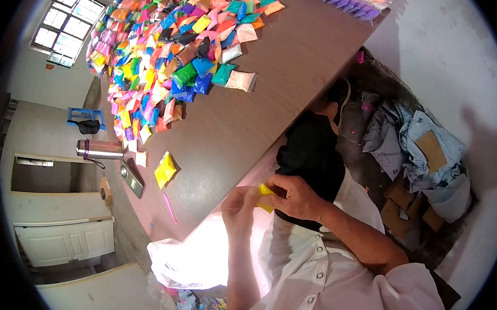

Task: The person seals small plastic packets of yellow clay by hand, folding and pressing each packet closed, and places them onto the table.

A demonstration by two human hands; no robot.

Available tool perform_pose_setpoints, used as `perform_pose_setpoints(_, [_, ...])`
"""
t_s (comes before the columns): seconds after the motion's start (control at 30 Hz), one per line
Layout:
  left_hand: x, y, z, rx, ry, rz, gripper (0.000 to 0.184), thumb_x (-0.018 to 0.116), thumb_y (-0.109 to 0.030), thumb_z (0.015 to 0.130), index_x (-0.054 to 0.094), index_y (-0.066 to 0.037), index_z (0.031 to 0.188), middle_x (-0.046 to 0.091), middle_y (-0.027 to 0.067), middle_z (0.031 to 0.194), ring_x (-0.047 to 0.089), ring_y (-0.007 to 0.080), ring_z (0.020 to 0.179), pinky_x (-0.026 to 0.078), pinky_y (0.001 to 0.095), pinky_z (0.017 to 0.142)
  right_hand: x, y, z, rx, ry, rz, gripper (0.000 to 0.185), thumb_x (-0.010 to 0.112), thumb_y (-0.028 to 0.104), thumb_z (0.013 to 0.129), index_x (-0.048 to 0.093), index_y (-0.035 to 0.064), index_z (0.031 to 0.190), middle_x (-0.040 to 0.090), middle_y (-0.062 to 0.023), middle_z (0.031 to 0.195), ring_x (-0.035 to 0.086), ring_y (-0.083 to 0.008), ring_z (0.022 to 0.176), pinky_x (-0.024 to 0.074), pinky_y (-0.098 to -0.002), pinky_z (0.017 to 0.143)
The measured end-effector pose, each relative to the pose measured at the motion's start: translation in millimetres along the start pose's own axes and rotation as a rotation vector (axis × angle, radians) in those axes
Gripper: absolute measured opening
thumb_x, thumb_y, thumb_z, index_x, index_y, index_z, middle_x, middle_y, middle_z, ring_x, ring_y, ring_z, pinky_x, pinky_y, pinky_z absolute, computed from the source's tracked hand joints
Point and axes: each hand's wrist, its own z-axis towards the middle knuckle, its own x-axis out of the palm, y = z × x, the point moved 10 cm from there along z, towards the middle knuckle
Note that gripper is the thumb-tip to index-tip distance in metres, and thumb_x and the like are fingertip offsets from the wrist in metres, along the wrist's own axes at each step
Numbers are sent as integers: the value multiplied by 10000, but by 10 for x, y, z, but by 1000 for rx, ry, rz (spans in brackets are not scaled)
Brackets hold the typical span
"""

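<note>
Steel bottle [100,149] at the left edge of the desk [250,116], phone [131,179] just beside it along the same edge. Pile of coloured packets [169,57] spreads from near there toward the far side. Loose packet [165,171], yellow, lies apart between phone and near edge; long axis roughly up-down in view, top end leaning slightly right. Pink strip [170,208] just below it, lower end aimed toward the near left corner.

Left hand [238,205]: grip pinched on the left side of the held packet [265,190], also yellow. That one is off the desk, above the lap, just outside the near edge. Visible part is a narrow band, taller than wide in view, upper end tipped left, lower end right. Can't tell its full long axis, fingers cover most of it. Relative to the grip: at the fingertips, between both hands, yellow showing above and below the right thumb. Right hand [296,197]: grip closed on it from the right, thumb laid across.
</note>
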Motion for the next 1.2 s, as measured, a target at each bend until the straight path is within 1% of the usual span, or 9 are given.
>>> perform_pose_setpoints(0.03, [0,27,10,26,38,-14,198,703,-197,1024,717,-7,971,706,14,872,618,73,783,499,222,749,18,19,-2,11,29,-36,295,756,237,961,649,-12,1078,712,-182,948,701,-270,840,547,-361,754])
perform_pose_setpoints(0.07, [4,44,13,52,75,-28,234,703,-241,1035,720,-13,990,701,20,887,613,67,773,502,204,725,22,45,-5,11,30,-36,295,756,237,961,649,-12,1078,712,-182,948,701,-270,840,547,-361,754])
perform_pose_setpoints(0.13, [-50,71,16,76,58,-52,225,702,-234,1036,721,-15,985,707,21,895,614,64,779,503,204,725,-3,113,-10,-13,4,-25,284,791,227,951,650,-3,1041,666,-78,850,598,-121,743,506,-299,682])
perform_pose_setpoints(0.2, [-83,47,21,97,41,-79,217,702,-227,1036,721,-18,981,713,21,903,616,61,786,503,204,725,-1,150,-28,-3,34,-36,279,791,218,946,654,-6,1041,671,-81,853,603,-125,746,508,-301,681])
perform_pose_setpoints(0.27, [-106,88,33,-23,14,-158,101,705,-89,989,717,9,969,716,17,874,629,80,818,495,239,790,25,140,-42,4,66,-48,274,791,209,941,659,-9,1041,677,-83,855,607,-130,750,511,-303,681])
perform_pose_setpoints(0.5, [39,-148,28,52,93,-7,100,693,-82,987,715,-2,932,698,9,885,616,81,826,481,233,781,67,28,-44,23,107,-45,245,779,162,923,689,-5,1077,692,-90,918,638,-170,789,531,-320,713])
perform_pose_setpoints(0.77, [37,81,31,-64,93,-274,162,679,-142,998,705,-16,900,691,2,890,606,86,825,471,246,802,78,11,-57,-7,138,-38,252,792,148,909,706,-4,1090,698,-82,945,650,-164,836,528,-306,755])
perform_pose_setpoints(0.93, [-68,79,-1,-64,37,-127,170,687,-152,1005,693,-22,895,684,0,877,591,84,800,464,247,776,26,-33,-61,35,137,113,255,780,173,951,705,3,1125,721,-51,979,641,-115,883,526,-291,796])
perform_pose_setpoints(1.2, [-36,142,-22,-79,45,-225,223,658,-182,1031,667,-27,872,684,25,859,589,112,710,496,261,705,36,-70,-57,15,137,188,254,737,206,961,709,-5,1100,713,-75,943,655,-149,838,528,-295,774])
